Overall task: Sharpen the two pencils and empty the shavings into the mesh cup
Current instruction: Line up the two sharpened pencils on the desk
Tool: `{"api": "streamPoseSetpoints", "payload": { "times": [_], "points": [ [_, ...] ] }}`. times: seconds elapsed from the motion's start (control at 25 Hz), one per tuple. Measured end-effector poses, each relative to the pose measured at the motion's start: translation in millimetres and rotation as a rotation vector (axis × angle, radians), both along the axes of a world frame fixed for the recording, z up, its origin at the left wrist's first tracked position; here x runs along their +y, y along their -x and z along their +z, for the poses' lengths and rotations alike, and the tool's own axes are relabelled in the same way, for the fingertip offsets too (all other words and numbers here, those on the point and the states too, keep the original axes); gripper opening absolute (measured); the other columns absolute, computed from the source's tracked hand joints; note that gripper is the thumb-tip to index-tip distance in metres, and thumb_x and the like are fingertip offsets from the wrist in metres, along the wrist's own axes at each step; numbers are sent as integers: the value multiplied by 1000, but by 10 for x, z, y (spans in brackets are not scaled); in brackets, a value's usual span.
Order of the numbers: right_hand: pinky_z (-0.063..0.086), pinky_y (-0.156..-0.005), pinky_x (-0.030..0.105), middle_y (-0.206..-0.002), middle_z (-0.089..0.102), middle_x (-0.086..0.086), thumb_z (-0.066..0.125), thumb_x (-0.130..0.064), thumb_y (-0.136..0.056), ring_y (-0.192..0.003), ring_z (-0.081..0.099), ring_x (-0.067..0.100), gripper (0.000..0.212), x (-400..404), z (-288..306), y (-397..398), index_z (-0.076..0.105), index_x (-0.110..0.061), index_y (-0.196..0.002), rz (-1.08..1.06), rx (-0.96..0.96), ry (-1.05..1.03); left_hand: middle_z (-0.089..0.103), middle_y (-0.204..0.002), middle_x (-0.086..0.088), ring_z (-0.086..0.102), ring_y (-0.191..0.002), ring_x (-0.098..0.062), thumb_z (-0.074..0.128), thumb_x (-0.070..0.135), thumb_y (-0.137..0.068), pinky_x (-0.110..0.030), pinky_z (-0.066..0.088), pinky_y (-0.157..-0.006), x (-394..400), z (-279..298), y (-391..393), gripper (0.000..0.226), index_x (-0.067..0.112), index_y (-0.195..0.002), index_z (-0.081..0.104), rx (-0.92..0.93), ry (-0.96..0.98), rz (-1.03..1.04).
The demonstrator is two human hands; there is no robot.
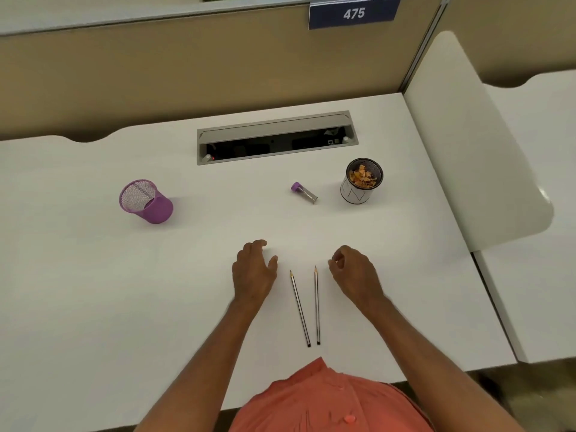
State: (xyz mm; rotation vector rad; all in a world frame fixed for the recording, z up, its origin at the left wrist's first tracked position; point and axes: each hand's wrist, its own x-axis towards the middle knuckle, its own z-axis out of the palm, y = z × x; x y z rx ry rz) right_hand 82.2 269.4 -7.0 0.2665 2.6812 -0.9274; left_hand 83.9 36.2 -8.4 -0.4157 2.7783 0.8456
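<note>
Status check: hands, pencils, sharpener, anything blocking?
Left hand and right hand both empty, flanking the two pencils flat on the desk. Sharpener lies untouched beyond. Nothing in the way.

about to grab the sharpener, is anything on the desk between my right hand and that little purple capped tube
Nothing visible does. The right hand hovers empty beside the two striped pencils, and only bare white desk lies between it and the small purple-capped clear tube sharpener. The paper-wrapped mesh cup of shavings stands off to the right.

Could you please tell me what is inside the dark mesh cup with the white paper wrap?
Orange-brown pencil shavings fill the dark mesh cup with the white paper wrap; anything beneath them is covered.
</note>
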Motion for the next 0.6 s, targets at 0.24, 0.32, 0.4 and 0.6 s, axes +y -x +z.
{"api": "streamPoseSetpoints", "payload": {
  "times": [0.24, 0.32, 0.4, 0.6],
  "points": [
    [50, -63, 31, -68, 64, -8, 65, -41, -91, -65, 62, 15, 26, -176, -61, -496, 59, -21, -76, 45, -112, -41, 69, -99, 7, 66, -97, -19, 61, 46, -92, -36, 52, -82, 338, -14, -561, 25, 24, -104, 60, -155, -25, 70],
    [49, -63, 32, -70, 65, -7, 66, -48, -90, -68, 63, 18, 31, -225, -80, -553, 60, -20, -77, 77, -121, -56, 70, -93, 8, 67, -91, -18, 61, 53, -91, -33, 51, -78, 432, -23, -632, 29, 24, -98, 61, -180, 17, 51],
    [46, -61, 31, -72, 65, -6, 66, -52, -89, -69, 63, 18, 35, -261, -96, -586, 58, -21, -78, 110, -133, -72, 70, -87, 7, 67, -86, -20, 61, 59, -88, -33, 49, -76, 504, -32, -636, 37, 23, -90, 62, -219, 73, 34],
    [48, -65, 30, -78, 68, -5, 66, -47, -89, -76, 65, 20, 28, -290, -128, -567, 63, -20, -82, 138, -134, -139, 74, -87, 0, 70, -86, -26, 67, 59, -83, -33, 49, -78, 612, -41, -506, 40, 19, -86, 70, -313, 214, 28]
  ]
}}
